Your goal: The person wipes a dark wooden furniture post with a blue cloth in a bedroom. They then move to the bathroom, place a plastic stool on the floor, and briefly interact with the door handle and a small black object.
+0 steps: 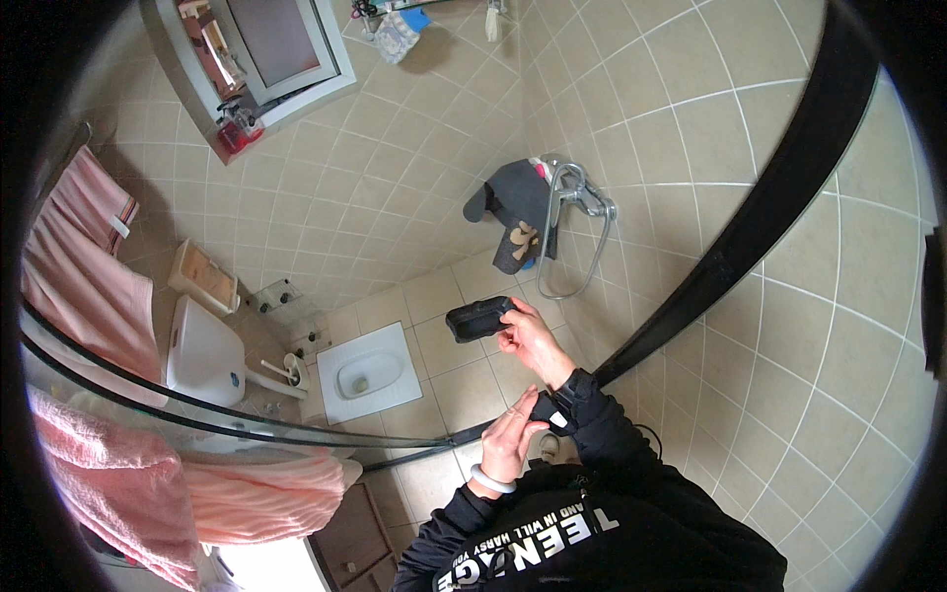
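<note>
My right hand [533, 340] grips one end of a shallow black tray [479, 320], thumb over its rim. The tray is held out above the tiled floor, tilted so that its hollow shows; I see nothing in it. My left hand [508, 438], with a white bangle [493, 482] at the wrist, is held flat with straight fingers and the thumb apart. It is beside a small black device [547, 411] near my right sleeve; whether they touch is unclear.
A white squat toilet [370, 372] is set in the floor, with a cistern [206, 351] and toilet brush holder [294, 368] beside it. A shower mixer [581, 196] and dark grey garment [510, 196] hang ahead. Glass panel [244, 422] and black frame [710, 274] flank me. Pink towels [96, 274] hang left.
</note>
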### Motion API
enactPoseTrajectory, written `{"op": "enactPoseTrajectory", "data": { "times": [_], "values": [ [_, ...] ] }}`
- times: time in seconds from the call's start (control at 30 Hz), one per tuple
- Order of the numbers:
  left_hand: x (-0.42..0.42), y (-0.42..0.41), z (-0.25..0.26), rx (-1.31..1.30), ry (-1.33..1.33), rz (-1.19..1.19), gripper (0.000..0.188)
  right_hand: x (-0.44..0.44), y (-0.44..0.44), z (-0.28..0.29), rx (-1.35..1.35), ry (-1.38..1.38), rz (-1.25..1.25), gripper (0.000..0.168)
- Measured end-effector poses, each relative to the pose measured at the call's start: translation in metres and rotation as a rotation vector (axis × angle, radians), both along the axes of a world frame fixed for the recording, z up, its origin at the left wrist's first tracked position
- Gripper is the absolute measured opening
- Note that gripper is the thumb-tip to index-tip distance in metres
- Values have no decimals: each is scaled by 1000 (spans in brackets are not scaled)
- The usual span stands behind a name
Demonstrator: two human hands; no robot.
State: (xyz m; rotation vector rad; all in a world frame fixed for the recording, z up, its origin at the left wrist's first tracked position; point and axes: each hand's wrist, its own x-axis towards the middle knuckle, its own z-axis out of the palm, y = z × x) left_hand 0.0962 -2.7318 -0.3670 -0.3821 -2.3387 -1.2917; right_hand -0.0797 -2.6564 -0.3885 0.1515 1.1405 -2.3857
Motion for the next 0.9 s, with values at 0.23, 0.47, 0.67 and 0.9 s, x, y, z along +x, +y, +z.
{"op": "enactPoseTrajectory", "data": {
  "times": [0.23,0.47,0.67,0.9],
  "values": [
    [-10,6,-1,-49,-63,-220,99,-6,7,1,-27,-158,-150,11],
    [-16,9,-2,-133,-130,-216,103,-13,18,-19,-84,-135,-151,12],
    [-27,20,-7,-148,-54,-224,104,-21,29,-31,-67,-88,-135,14],
    [-41,39,-10,-82,-99,-213,98,-34,42,-27,-64,-85,-242,11]
  ]
}}
